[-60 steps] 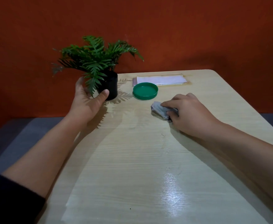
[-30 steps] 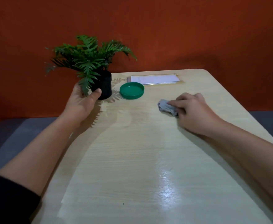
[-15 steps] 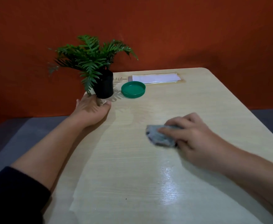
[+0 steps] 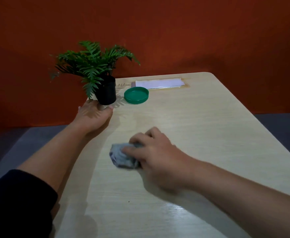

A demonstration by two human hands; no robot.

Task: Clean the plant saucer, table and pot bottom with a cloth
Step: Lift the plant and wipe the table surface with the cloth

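Observation:
A black pot with a green fern stands upright near the far left corner of the pale wooden table. My left hand rests flat on the table just in front of the pot, fingertips at its base, holding nothing. A round green saucer lies to the right of the pot, apart from it. My right hand presses a crumpled grey cloth onto the middle of the table; the cloth sticks out to the left of my fingers.
A flat stack of white paper lies at the far edge behind the saucer. An orange wall stands behind the table. Grey floor shows at left and right of the table.
My right hand has slid the cloth from the far right of the table toward me and leftward. My left hand has let go of the pot and dropped flat in front of it.

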